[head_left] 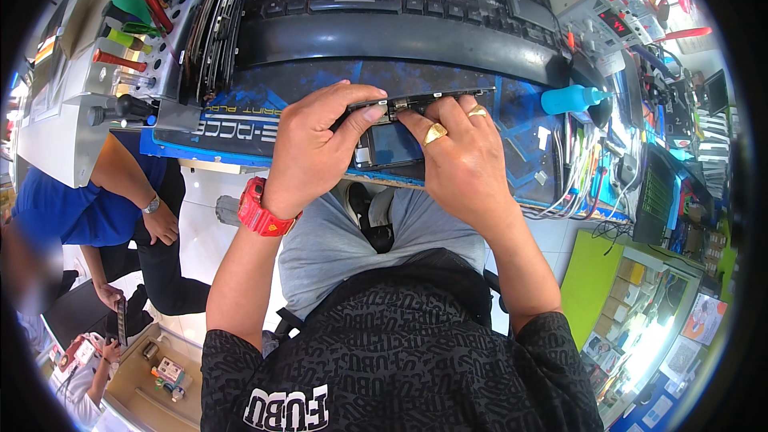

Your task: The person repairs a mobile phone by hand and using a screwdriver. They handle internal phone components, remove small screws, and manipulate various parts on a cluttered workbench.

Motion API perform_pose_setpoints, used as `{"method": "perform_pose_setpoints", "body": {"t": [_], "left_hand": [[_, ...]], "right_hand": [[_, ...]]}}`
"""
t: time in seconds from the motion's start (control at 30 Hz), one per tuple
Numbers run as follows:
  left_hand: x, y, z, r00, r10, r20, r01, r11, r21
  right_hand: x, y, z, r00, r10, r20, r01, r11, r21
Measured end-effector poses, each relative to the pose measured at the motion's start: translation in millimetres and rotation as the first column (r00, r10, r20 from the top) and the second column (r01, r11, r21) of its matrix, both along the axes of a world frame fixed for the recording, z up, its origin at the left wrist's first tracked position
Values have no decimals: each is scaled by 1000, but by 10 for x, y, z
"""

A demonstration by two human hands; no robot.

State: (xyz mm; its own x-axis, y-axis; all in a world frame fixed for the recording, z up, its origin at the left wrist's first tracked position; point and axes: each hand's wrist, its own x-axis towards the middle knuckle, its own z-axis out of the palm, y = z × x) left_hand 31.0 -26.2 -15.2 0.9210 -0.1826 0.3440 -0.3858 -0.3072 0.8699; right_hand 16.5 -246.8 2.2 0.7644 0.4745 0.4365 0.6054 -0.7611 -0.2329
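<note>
An opened, thin black electronic device [396, 146], which looks like a phone with its inside bare, is at the near edge of the bench. It shows a grey-blue rectangular panel, with a slim black edge [436, 97] standing up behind it. My left hand [308, 140] pinches the left end of that edge between thumb and fingers; a red watch is on this wrist. My right hand [464, 152], wearing two gold-coloured rings, has its index finger pressed into the device and its other fingers bent over the black edge. The fingertips are partly hidden.
Behind my hands lies a black keyboard [352, 4] on a blue mat [256, 84]. A turquoise bottle [570, 99] and loose cables [588, 168] are at right, below a power supply [612, 20]. Screwdrivers [120, 60] stand in a rack at left. Another person [88, 192] sits at left.
</note>
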Motion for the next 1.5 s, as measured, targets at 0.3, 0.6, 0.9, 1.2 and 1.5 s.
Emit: {"method": "perform_pose_setpoints", "body": {"t": [0.3,0.6,0.9,1.2,1.5], "left_hand": [[30,-27,-10,998,16,67,-15,1000,-16],[16,-28,-8,997,17,69,-17,1000,2],[39,-31,-37,993,15,117,-18,1000,20],[11,-54,15,999,27,39,-25,999,-27],[16,-38,16,1000,17,14,-16,998,-54]], "right_hand": [[-9,48,-11,1000,-1,16,2,998,-60],[-26,108,-1,998,25,66,-16,991,-136],[-62,145,87,1000,-9,10,11,981,-194],[-69,13,-19,994,-105,-31,106,994,29],[-51,25,-9,997,-65,-35,65,998,5]]}}
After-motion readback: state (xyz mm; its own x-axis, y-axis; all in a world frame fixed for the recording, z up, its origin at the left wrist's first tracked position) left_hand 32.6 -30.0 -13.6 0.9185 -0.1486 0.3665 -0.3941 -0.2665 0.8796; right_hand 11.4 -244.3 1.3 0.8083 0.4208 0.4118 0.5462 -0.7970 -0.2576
